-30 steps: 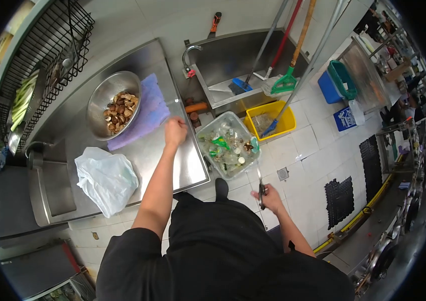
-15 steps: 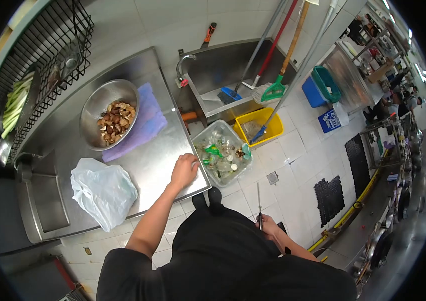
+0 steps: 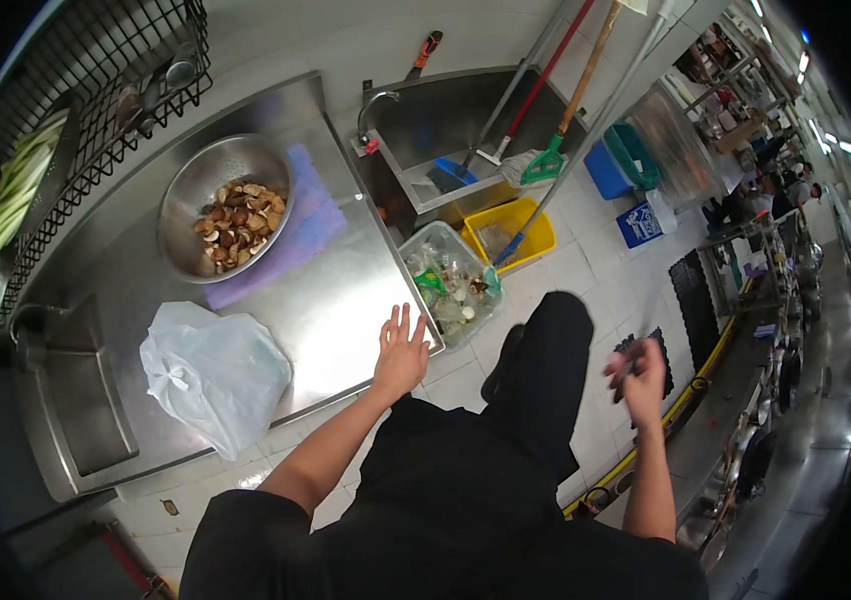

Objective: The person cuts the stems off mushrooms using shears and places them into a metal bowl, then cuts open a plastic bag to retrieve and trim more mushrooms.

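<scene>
My left hand point(image 3: 401, 355) is over the right edge of the steel counter point(image 3: 345, 290), fingers spread and holding nothing. Out to the right, my right hand point(image 3: 645, 385) is raised above the floor, closed round the dark handle of a knife point(image 3: 629, 366); motion smears its thin blade. On the counter a steel bowl point(image 3: 177, 215) holds cut brown mushrooms point(image 3: 240, 225) and stands partly on a purple cloth point(image 3: 317, 215). A tied white plastic bag point(image 3: 213, 375) lies nearer to me, left of my left forearm.
Beside the counter stand a clear bin point(image 3: 485, 315) of bottles and scraps and a yellow bucket point(image 3: 542, 238). Mops and brooms lean in a floor sink point(image 3: 425, 130). Black mats point(image 3: 695, 310) lie to the right. People are far back at right.
My right hand has swung up and right with the knife. My left hand has opened its fingers and lies slightly further right. One knee has come up as my body shifts.
</scene>
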### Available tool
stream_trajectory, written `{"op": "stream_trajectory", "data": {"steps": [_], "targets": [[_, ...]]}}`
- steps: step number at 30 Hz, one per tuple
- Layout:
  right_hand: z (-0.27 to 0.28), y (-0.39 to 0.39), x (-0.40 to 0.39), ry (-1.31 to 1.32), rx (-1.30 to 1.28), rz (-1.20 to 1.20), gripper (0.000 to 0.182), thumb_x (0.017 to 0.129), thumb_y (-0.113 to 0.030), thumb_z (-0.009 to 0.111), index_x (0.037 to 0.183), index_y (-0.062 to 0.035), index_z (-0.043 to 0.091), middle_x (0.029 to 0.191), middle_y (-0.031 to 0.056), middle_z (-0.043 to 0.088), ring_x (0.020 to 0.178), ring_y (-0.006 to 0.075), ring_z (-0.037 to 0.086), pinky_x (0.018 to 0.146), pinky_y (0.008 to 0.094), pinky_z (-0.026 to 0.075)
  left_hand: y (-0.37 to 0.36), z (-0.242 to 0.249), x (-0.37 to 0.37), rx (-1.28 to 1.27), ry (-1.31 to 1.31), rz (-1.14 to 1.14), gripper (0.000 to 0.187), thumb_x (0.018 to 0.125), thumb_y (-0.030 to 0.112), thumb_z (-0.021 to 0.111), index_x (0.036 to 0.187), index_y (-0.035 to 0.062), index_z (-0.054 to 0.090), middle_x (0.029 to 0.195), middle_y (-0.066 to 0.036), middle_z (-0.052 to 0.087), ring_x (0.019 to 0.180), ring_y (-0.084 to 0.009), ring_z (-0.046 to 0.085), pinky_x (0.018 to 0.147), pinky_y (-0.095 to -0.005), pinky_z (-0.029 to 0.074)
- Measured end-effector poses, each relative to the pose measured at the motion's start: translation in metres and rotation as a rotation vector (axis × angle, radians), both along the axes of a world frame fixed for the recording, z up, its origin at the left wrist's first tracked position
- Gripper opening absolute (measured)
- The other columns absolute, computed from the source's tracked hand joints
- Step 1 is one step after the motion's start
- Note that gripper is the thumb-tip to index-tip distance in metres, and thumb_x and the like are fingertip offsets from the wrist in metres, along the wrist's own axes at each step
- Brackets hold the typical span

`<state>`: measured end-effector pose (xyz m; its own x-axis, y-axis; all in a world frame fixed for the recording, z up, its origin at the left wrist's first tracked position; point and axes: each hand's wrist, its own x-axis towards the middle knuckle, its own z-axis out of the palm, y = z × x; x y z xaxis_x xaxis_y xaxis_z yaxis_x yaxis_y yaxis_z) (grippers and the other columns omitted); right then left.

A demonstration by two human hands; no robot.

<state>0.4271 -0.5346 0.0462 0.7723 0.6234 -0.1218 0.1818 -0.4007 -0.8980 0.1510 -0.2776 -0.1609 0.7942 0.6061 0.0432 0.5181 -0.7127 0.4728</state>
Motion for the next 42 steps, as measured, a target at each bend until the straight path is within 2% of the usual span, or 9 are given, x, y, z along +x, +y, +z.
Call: {"op": "stream_trajectory", "data": {"steps": [4, 10, 12, 16, 19, 24, 33, 40, 42], "targets": [[0.001, -0.009, 0.013, -0.091, 0.152, -0.283, 0.029, 0.092, -0.016, 0.072, 0.096, -0.0076, 0.044, 0.069, 0.0028, 0.056, 0.057, 0.0117, 0.059, 0.050, 0.0249, 0.046, 0.001, 0.000, -0.002, -0.023, -0.032, 0.020, 0.052, 0.099, 0.024, 0.051, 0.146, 0.0038, 0.044, 0.156, -0.026, 0.028, 0.147, -0.0413, 0.022, 0.118, -0.0515, 0.022], [-0.077, -0.024, 0.009, 0.090, -0.021, -0.213, 0.028, 0.091, -0.015, 0.073, 0.092, -0.0093, 0.045, 0.063, 0.0018, 0.057, 0.050, 0.0131, 0.059, 0.046, 0.0270, 0.046, 0.010, -0.001, -0.020, -0.247, -0.256, 0.093, 0.040, 0.093, 0.021, 0.061, 0.129, 0.0021, 0.060, 0.151, -0.021, 0.040, 0.144, -0.0382, 0.031, 0.116, -0.0493, 0.026], [-0.099, -0.006, 0.013, 0.177, -0.082, -0.191, 0.030, 0.090, -0.013, 0.073, 0.095, -0.0077, 0.044, 0.065, 0.0038, 0.059, 0.050, 0.0147, 0.059, 0.046, 0.0287, 0.048, 0.017, 0.001, -0.035, -0.500, -0.274, 0.209, 0.036, 0.092, 0.020, 0.063, 0.123, 0.0017, 0.063, 0.146, -0.020, 0.047, 0.141, -0.0355, 0.037, 0.112, -0.0475, 0.032], [-0.129, 0.057, 0.038, 0.275, -0.146, -0.026, 0.030, 0.089, -0.013, 0.073, 0.095, -0.0070, 0.044, 0.067, 0.0054, 0.059, 0.053, 0.0170, 0.061, 0.045, 0.0302, 0.048, 0.017, 0.015, -0.060, -0.127, -0.221, 0.394, 0.037, 0.090, 0.021, 0.065, 0.123, 0.0023, 0.062, 0.141, -0.017, 0.051, 0.136, -0.0330, 0.042, 0.108, -0.0460, 0.032], [-0.130, 0.103, 0.056, 0.163, -0.303, 0.196, 0.033, 0.087, -0.011, 0.076, 0.095, -0.0060, 0.044, 0.069, 0.0044, 0.058, 0.056, 0.0150, 0.060, 0.048, 0.0299, 0.049, 0.013, 0.011, -0.067, -0.133, -0.193, 0.361, 0.037, 0.091, 0.020, 0.064, 0.124, 0.0027, 0.062, 0.144, -0.016, 0.047, 0.138, -0.0318, 0.040, 0.109, -0.0463, 0.030], [-0.098, 0.125, 0.052, 0.055, -0.305, 0.231, 0.034, 0.084, -0.012, 0.079, 0.094, -0.0055, 0.046, 0.066, 0.0031, 0.057, 0.053, 0.0125, 0.057, 0.048, 0.0288, 0.045, 0.012, 0.001, -0.069, -0.099, -0.232, 0.309, 0.035, 0.094, 0.018, 0.061, 0.125, 0.0027, 0.062, 0.145, -0.015, 0.046, 0.140, -0.0303, 0.038, 0.110, -0.0459, 0.029], [-0.032, 0.040, 0.035, -0.069, -0.351, 0.026, 0.031, 0.081, -0.005, 0.078, 0.095, -0.0042, 0.051, 0.069, 0.0008, 0.057, 0.057, 0.0104, 0.057, 0.051, 0.0269, 0.044, 0.008, -0.005, -0.061, 0.040, -0.148, 0.337, 0.035, 0.094, 0.017, 0.058, 0.125, 0.0010, 0.061, 0.145, -0.017, 0.048, 0.141, -0.0304, 0.038, 0.111, -0.0471, 0.028], [-0.060, -0.046, 0.058, -0.015, -0.287, -0.162, 0.029, 0.083, -0.002, 0.074, 0.104, -0.0019, 0.053, 0.073, 0.0017, 0.059, 0.058, 0.0113, 0.059, 0.050, 0.0283, 0.048, 0.011, -0.009, -0.064, -0.014, -0.218, 0.307, 0.036, 0.091, 0.013, 0.060, 0.124, -0.0008, 0.060, 0.146, -0.021, 0.045, 0.139, -0.0354, 0.039, 0.111, -0.0487, 0.027], [-0.068, -0.051, 0.059, -0.173, -0.293, -0.128, 0.027, 0.086, -0.005, 0.072, 0.106, -0.0035, 0.055, 0.071, 0.0006, 0.058, 0.055, 0.0110, 0.057, 0.046, 0.0285, 0.046, 0.015, -0.025, -0.076, -0.225, -0.335, 0.290, 0.032, 0.086, 0.004, 0.065, 0.118, 0.0003, 0.064, 0.142, -0.022, 0.050, 0.135, -0.0391, 0.044, 0.105, -0.0474, 0.037]]}}
